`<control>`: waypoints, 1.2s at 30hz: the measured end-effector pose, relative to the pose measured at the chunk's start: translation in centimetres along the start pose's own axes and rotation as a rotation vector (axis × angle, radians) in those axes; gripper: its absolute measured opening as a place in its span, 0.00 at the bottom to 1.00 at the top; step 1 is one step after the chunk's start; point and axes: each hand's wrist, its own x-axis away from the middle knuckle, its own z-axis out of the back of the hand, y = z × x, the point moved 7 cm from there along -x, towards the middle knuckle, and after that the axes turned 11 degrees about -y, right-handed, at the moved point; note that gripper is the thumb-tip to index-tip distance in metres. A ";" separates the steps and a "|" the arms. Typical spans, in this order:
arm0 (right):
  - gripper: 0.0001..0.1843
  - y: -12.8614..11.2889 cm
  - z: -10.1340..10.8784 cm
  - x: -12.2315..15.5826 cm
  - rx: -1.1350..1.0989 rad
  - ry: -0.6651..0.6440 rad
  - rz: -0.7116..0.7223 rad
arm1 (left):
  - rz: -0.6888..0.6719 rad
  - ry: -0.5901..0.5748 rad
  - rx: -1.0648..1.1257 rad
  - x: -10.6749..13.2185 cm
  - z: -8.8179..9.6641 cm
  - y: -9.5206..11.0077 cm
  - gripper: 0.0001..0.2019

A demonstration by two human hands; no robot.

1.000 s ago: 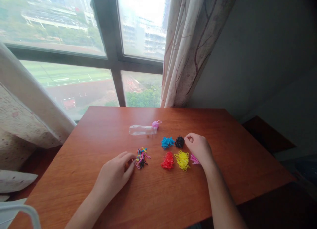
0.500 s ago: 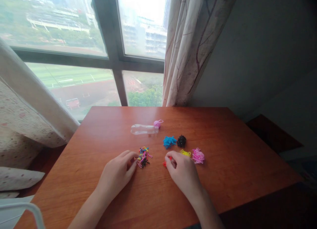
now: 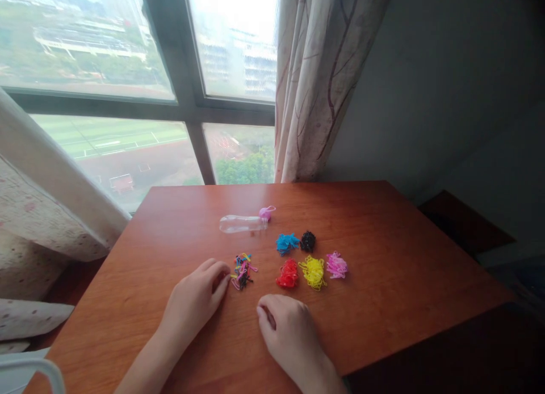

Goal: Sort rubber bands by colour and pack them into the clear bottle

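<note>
A small mixed pile of coloured rubber bands (image 3: pixel 243 271) lies on the table. At its left edge is my left hand (image 3: pixel 200 289), thumb and forefinger pinched beside a yellow band; whether they grip it I cannot make out. My right hand (image 3: pixel 286 328) rests nearer to me, below the red rubber bands (image 3: pixel 288 273), its fingers curled with the thumb against them. Anything inside those fingers is hidden. Sorted by colour, yellow rubber bands (image 3: pixel 314 272), pink rubber bands (image 3: pixel 337 265), blue rubber bands (image 3: pixel 287 243) and black rubber bands (image 3: pixel 307 241) form separate heaps to the right.
Behind the heaps a clear plastic bottle (image 3: pixel 240 223) lies on its side, with a pink cap (image 3: pixel 265 213) with a loop by its mouth. The wooden table (image 3: pixel 383 258) reaches back to a window (image 3: pixel 230 59) and curtains (image 3: pixel 315 82). A white curved frame (image 3: pixel 38 364) shows at lower left.
My right hand has drawn back from the red bands toward me and to the left, uncovering the red and yellow heaps. My left hand stays at the mixed pile. The view has shifted slightly.
</note>
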 end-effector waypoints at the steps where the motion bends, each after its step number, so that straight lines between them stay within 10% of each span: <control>1: 0.08 0.0 -0.1 0.0 -0.003 0.000 0.002 | 0.002 -0.003 -0.002 0.0 0.0 0.0 0.11; 25: 0.08 0.0 -0.2 0.3 -0.036 0.044 0.049 | -0.031 0.101 0.043 -0.1 1.5 0.0 0.10; 36: 0.06 0.3 -0.4 0.1 0.040 -0.014 -0.001 | -0.398 -0.114 -0.041 -3.9 0.5 12.9 0.08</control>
